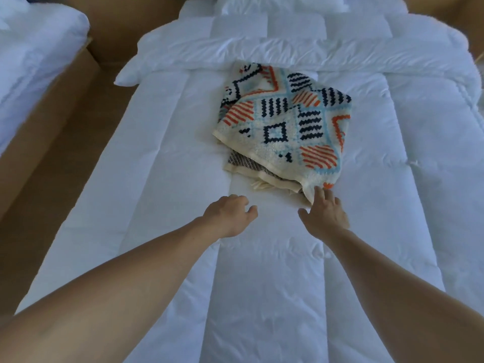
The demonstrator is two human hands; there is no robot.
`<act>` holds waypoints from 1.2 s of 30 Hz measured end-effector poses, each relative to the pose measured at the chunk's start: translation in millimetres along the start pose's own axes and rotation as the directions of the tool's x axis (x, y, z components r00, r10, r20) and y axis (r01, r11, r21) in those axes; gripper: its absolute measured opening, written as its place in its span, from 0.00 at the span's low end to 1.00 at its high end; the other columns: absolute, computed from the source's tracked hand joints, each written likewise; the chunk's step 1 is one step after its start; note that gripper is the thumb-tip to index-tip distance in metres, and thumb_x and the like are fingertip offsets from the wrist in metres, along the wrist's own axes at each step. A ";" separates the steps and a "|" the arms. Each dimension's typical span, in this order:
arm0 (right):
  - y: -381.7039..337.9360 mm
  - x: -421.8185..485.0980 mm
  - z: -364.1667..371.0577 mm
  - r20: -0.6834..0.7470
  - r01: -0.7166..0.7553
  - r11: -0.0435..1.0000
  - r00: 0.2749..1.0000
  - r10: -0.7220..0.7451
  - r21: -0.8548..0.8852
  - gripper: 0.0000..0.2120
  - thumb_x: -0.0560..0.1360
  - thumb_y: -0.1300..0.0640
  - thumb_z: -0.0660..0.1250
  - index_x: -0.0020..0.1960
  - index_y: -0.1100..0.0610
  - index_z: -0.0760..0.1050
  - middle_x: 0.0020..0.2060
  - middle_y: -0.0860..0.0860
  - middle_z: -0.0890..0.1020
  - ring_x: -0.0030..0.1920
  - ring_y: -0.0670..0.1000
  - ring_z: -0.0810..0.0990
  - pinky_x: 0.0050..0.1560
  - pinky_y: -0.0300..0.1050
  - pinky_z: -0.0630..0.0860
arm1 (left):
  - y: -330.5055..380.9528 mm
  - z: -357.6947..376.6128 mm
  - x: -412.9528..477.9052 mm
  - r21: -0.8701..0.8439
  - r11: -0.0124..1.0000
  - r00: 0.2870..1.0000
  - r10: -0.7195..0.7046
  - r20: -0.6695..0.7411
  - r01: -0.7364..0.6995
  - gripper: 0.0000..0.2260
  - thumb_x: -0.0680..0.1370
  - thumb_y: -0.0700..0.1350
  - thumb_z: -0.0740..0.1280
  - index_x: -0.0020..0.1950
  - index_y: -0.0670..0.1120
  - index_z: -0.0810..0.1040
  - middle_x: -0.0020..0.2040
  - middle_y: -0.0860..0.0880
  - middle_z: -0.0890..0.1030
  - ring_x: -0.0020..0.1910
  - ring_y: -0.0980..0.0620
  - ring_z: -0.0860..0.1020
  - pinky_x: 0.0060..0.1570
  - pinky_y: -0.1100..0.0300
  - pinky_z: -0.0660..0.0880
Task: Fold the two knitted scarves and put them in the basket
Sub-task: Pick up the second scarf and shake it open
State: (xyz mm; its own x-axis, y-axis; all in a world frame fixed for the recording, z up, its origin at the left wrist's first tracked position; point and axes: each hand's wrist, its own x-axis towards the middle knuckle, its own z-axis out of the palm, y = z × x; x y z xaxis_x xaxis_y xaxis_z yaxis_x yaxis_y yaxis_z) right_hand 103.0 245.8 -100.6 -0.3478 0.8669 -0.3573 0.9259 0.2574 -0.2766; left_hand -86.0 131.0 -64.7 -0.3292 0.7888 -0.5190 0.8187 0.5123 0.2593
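Right hand (324, 214): yours, fingers spread and unclenched, fingertips (320, 192) touching the nearest corner of the patterned scarf; nothing gripped yet. Judged a reach to pinch that corner.
Left hand (230, 214): yours, loosely curled, holding nothing, hovering over bare bedding just to the left of the right hand; judged ready to take the other near edge.
Patterned scarf (285, 121): cream knit with navy, orange and light-blue geometric motifs, lying roughly doubled, directly beyond both hands. Near edge uneven, so the fold reads as unfinished.
Second scarf (242, 162): finer dark-and-cream knit, mostly covered, peeking out beyond the left hand; stacked beneath, likely for handling together.
Duvet (183, 153): white quilted cover, flat working surface under everything.
Pillow (235, 55): white, far past the scarves.
Basket: not in view.
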 end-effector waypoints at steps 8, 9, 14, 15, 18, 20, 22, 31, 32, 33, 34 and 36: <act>16.0 62.5 47.8 -0.184 0.014 0.998 0.983 -0.004 0.055 0.34 0.78 0.48 0.62 0.77 0.46 0.47 0.76 0.51 0.55 0.73 0.58 0.59 0.65 0.57 0.68 | -0.6 37.8 46.5 -0.046 0.997 0.988 0.060 -0.140 -0.067 0.23 0.82 0.56 0.54 0.71 0.44 0.70 0.70 0.47 0.72 0.67 0.47 0.71 0.62 0.51 0.70; 18.4 66.5 49.5 -0.194 0.023 0.999 0.981 -0.014 0.042 0.32 0.78 0.50 0.62 0.77 0.47 0.51 0.74 0.52 0.60 0.71 0.59 0.62 0.64 0.57 0.68 | 0.1 40.1 46.8 -0.050 0.996 0.987 0.062 -0.146 -0.070 0.23 0.82 0.56 0.54 0.71 0.44 0.70 0.71 0.47 0.72 0.68 0.47 0.71 0.62 0.51 0.70; 32.8 58.8 38.9 -0.224 0.083 0.997 0.971 -0.082 -0.005 0.23 0.76 0.66 0.59 0.69 0.53 0.73 0.59 0.55 0.79 0.59 0.59 0.73 0.58 0.53 0.70 | 4.6 39.4 36.1 -0.063 0.997 0.987 0.043 -0.153 -0.053 0.22 0.82 0.55 0.55 0.71 0.44 0.70 0.71 0.48 0.72 0.67 0.47 0.71 0.61 0.52 0.70; 35.8 52.9 33.1 -0.205 0.110 0.994 0.972 -0.111 -0.014 0.22 0.76 0.67 0.58 0.67 0.55 0.75 0.57 0.56 0.80 0.57 0.60 0.73 0.56 0.51 0.70 | 7.9 35.1 31.9 -0.067 0.996 0.985 0.050 -0.167 -0.062 0.22 0.83 0.54 0.55 0.71 0.44 0.70 0.71 0.48 0.72 0.67 0.47 0.71 0.61 0.52 0.70; 40.4 28.0 4.9 -0.139 0.143 0.988 0.981 -0.133 0.059 0.18 0.78 0.65 0.56 0.65 0.58 0.76 0.55 0.59 0.80 0.55 0.61 0.73 0.51 0.49 0.71 | 26.3 9.8 15.7 -0.067 0.993 0.974 0.081 -0.211 -0.096 0.20 0.82 0.53 0.55 0.69 0.44 0.71 0.68 0.47 0.74 0.65 0.47 0.72 0.59 0.52 0.72; 35.0 8.2 -22.1 -0.058 0.106 0.981 0.994 -0.098 0.165 0.16 0.80 0.62 0.55 0.63 0.56 0.76 0.55 0.60 0.80 0.54 0.61 0.75 0.49 0.49 0.72 | 42.3 -13.2 0.5 -0.054 0.989 0.969 0.119 -0.218 -0.134 0.20 0.82 0.52 0.56 0.70 0.44 0.70 0.68 0.46 0.74 0.66 0.46 0.71 0.59 0.52 0.71; 24.7 -12.7 -52.9 0.020 0.058 0.943 0.997 -0.068 0.327 0.17 0.80 0.61 0.54 0.62 0.54 0.78 0.51 0.59 0.81 0.49 0.61 0.77 0.46 0.48 0.73 | 59.4 -37.7 -17.6 -0.050 0.984 0.966 0.160 -0.204 -0.173 0.20 0.81 0.51 0.59 0.71 0.45 0.68 0.69 0.46 0.72 0.67 0.45 0.70 0.60 0.51 0.71; -18.7 -104.5 -243.4 -0.072 0.338 0.787 0.933 -0.353 0.516 0.08 0.67 0.54 0.70 0.32 0.54 0.75 0.25 0.44 0.74 0.31 0.47 0.72 0.36 0.45 0.68 | 127.9 -154.7 -101.6 0.059 0.867 0.836 0.493 -0.240 -0.495 0.27 0.75 0.50 0.70 0.72 0.50 0.68 0.70 0.47 0.71 0.70 0.46 0.66 0.70 0.52 0.62; -22.6 -113.8 -261.2 -0.085 0.364 0.785 0.923 -0.374 0.501 0.09 0.67 0.55 0.72 0.32 0.54 0.74 0.26 0.46 0.73 0.31 0.47 0.71 0.36 0.44 0.68 | 137.0 -166.9 -111.4 0.029 0.863 0.835 0.496 -0.238 -0.505 0.16 0.76 0.49 0.69 0.63 0.52 0.75 0.61 0.46 0.76 0.63 0.44 0.72 0.65 0.50 0.67; -26.0 -122.4 -276.4 -0.094 0.385 0.792 0.916 -0.390 0.474 0.09 0.67 0.58 0.74 0.34 0.54 0.74 0.28 0.47 0.74 0.32 0.47 0.71 0.35 0.44 0.68 | 144.0 -177.0 -117.7 -0.030 0.859 0.837 0.490 -0.245 -0.511 0.04 0.77 0.48 0.67 0.51 0.53 0.76 0.52 0.46 0.78 0.55 0.43 0.76 0.57 0.51 0.72; -28.4 -130.2 -289.2 -0.099 0.401 0.809 0.912 -0.399 0.431 0.09 0.67 0.60 0.73 0.35 0.53 0.74 0.30 0.49 0.74 0.32 0.48 0.72 0.35 0.43 0.68 | 151.3 -188.2 -129.0 -0.130 0.868 0.864 0.441 -0.245 -0.480 0.04 0.79 0.47 0.65 0.45 0.50 0.74 0.45 0.46 0.77 0.48 0.43 0.76 0.49 0.54 0.73; -30.1 -143.8 -307.5 -0.113 0.411 0.853 0.911 -0.397 0.321 0.08 0.67 0.62 0.71 0.40 0.53 0.73 0.33 0.49 0.76 0.34 0.49 0.74 0.35 0.43 0.70 | 158.1 -206.1 -142.4 -0.318 0.841 0.892 0.363 -0.271 -0.438 0.08 0.81 0.44 0.63 0.43 0.43 0.71 0.40 0.45 0.74 0.42 0.46 0.73 0.38 0.60 0.67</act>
State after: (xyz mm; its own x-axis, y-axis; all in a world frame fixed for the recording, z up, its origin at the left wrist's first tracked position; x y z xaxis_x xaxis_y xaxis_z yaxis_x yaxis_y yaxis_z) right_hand 170.5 244.7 233.4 -0.6673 0.7359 -0.1146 0.5993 0.4391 -0.6694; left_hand -6.6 169.6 218.1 -0.1241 0.9811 -0.1483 0.6828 0.1929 0.7047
